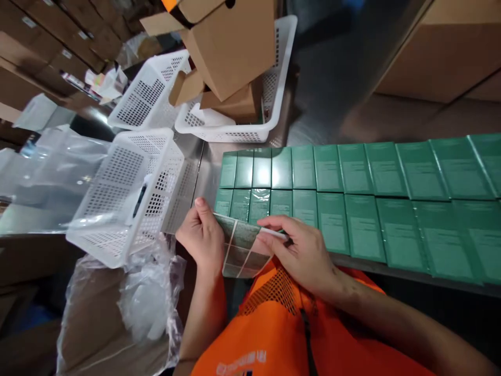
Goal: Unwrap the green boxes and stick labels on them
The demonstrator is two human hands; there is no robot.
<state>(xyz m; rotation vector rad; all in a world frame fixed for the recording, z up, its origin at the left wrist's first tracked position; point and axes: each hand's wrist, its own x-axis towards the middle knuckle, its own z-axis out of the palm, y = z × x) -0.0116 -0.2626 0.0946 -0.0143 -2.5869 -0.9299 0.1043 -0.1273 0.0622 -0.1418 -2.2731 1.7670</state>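
My left hand (205,235) is closed on the left end of a thin sheet of stickers (242,243), its thumb raised along the edge. Pale lines divide the sheet into greyish-green rectangles, and it tilts in front of my orange vest. At the sheet's right edge, my right hand (301,250) pinches a slim white pen-like thing (276,234) with a dark tip; its exact kind is unclear. Just beyond both hands lie two long rows of flat green boxes (326,169), some with shiny clear wrap. My fingertips partly cover the sheet's edges.
A white perforated basket (117,196) with a dark pen-like item stands at left. Behind it are another basket (146,94) and one (287,68) holding open cardboard boxes (235,52). Clear plastic (146,297) lines a carton at lower left. Large cartons (442,60) stand at right.
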